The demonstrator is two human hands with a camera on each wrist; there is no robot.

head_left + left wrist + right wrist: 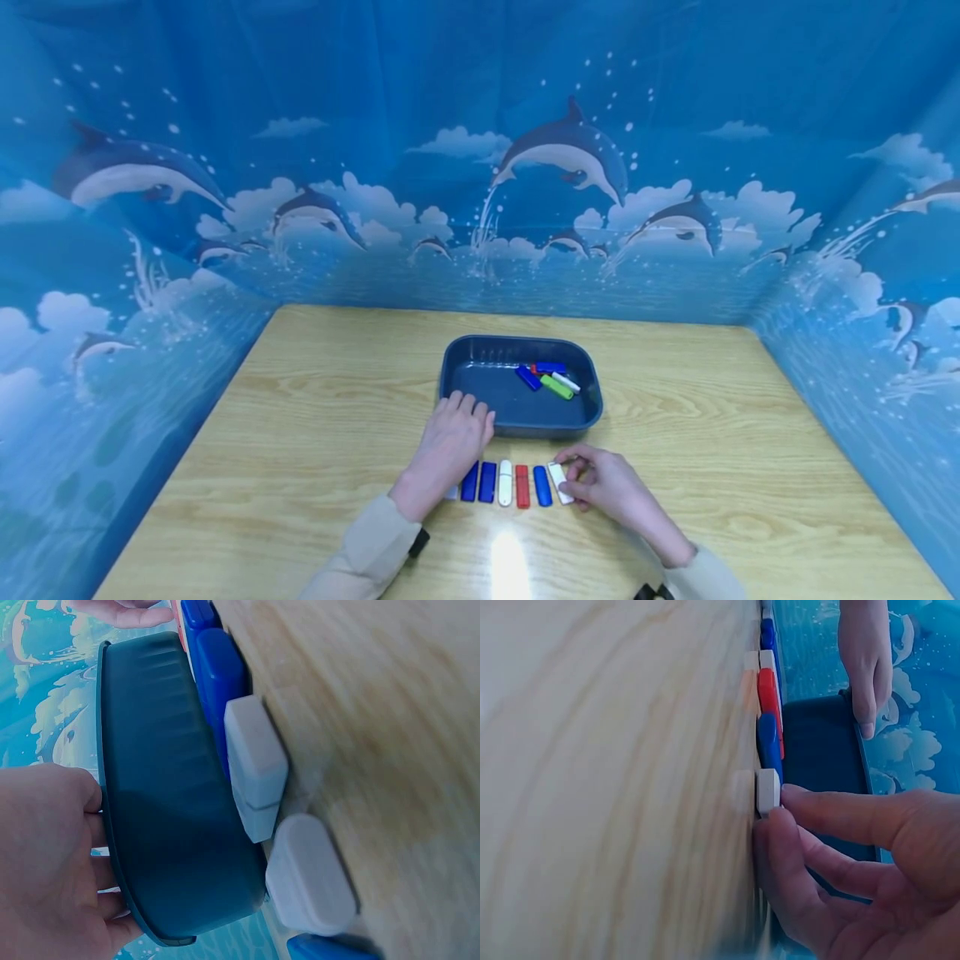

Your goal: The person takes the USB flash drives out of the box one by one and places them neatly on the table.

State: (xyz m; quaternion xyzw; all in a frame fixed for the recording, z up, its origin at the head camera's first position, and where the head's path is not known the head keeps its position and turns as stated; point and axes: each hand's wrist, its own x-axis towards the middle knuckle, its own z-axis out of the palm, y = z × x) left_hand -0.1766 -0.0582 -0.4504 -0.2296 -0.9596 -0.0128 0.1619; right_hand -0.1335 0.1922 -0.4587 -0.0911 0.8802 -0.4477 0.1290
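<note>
Dolphin curtain (375, 83) surrounds the tabletop (315, 417). The left hand (453, 432) has its grip curled over the tray (525, 432) rim. The right hand (609, 486) pinches a white stick (557, 475) between fingertips.

1. White block (557, 478): short and flat, pinched by my right grip (604, 483) at the row's right end, its far end angled left.
2. Leftward beside it stand apart, long sides parallel: a blue stick (542, 486), a red stick (522, 486), a round-ended white stick (506, 483) and two dark blue sticks (479, 482).
3. Dark blue tray (510, 410): upright beyond the row, rounded corners; my left grip (453, 433) curls over its near-left rim.
4. Loose in its right half: blue, red, green and white pieces (557, 387).
</note>
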